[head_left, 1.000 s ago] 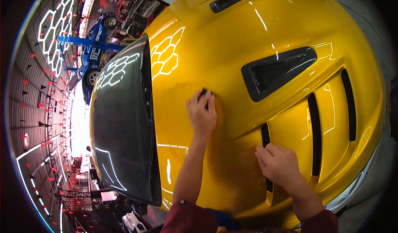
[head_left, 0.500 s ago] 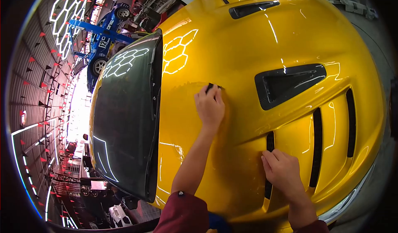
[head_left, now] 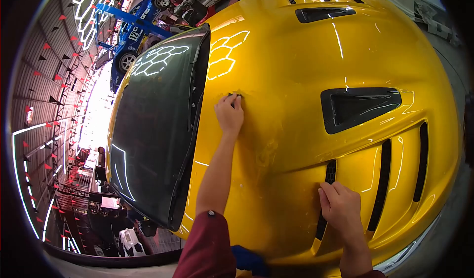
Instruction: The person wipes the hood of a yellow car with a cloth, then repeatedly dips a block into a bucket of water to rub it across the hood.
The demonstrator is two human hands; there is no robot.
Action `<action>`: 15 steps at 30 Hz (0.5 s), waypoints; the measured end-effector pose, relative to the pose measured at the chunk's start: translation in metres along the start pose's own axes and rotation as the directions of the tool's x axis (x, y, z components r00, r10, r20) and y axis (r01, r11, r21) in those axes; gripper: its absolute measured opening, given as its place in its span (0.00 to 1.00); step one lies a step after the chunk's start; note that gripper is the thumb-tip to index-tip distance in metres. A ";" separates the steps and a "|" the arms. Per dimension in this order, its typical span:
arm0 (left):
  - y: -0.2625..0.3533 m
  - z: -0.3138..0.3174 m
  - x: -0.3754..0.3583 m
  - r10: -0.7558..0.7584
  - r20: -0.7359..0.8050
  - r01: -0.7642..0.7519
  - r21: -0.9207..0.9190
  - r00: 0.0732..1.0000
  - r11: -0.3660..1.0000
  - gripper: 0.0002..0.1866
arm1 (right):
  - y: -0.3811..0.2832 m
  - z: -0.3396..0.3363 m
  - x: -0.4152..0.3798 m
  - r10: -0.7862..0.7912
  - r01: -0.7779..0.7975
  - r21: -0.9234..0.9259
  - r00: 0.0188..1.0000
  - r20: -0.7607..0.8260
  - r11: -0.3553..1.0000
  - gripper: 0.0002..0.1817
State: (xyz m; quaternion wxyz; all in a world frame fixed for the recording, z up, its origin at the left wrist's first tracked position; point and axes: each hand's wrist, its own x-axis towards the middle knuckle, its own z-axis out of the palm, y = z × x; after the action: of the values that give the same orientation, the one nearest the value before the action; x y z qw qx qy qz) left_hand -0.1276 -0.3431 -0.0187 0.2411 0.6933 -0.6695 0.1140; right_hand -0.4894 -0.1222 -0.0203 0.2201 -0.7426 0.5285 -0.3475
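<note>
A glossy yellow car hood (head_left: 291, 129) fills the middle and right. My left hand (head_left: 229, 114) is closed round a small black pad (head_left: 236, 98) pressed on the hood near the windshield edge; most of the pad is hidden by the fingers. Faint smudges show on the paint about it. My right hand (head_left: 340, 206) rests beside the nearest black vent slot (head_left: 331, 171), its fingers curled together; whether they hold anything cannot be seen.
The dark windshield (head_left: 153, 125) lies left of the hood. A triangular black scoop (head_left: 358, 109) and more slots (head_left: 382, 189) break the hood's surface. A blue race car (head_left: 133, 36) stands at the upper left. Something dark blue (head_left: 248, 259) shows at the bottom.
My left hand has moved left along the hood with the black pad, closer to the windshield. My right hand stays by the same slot. The view has shifted slightly.
</note>
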 end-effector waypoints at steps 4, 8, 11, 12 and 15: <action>0.029 -0.027 -0.067 0.171 -0.021 -0.172 -0.090 0.985 0.981 0.12 | 0.002 -0.003 0.003 0.012 -0.013 -0.010 1.000 -0.026 1.000 0.04; 0.053 -0.087 -0.166 0.236 0.091 -0.221 -0.150 0.967 0.964 0.13 | -0.005 -0.004 0.002 0.057 -0.057 0.042 0.998 0.002 0.998 0.05; 0.022 -0.070 -0.124 0.163 0.036 -0.158 -0.115 0.986 0.981 0.12 | -0.006 0.000 0.001 -0.001 0.001 0.005 1.000 0.010 1.000 0.04; 0.002 -0.054 -0.091 0.120 0.009 -0.118 -0.126 0.993 0.985 0.11 | -0.006 0.001 0.001 -0.008 0.008 0.003 1.000 0.009 1.000 0.04; -0.014 -0.033 -0.034 0.034 0.010 -0.033 -0.080 0.999 0.996 0.12 | -0.002 0.003 0.001 -0.019 0.019 -0.009 1.000 -0.006 1.000 0.04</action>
State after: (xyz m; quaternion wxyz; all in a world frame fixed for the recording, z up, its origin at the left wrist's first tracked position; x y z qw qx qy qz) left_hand -0.1108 -0.2977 -0.0090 0.2628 0.6725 -0.6864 0.0874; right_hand -0.4859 -0.1230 -0.0202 0.2120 -0.7473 0.5237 -0.3498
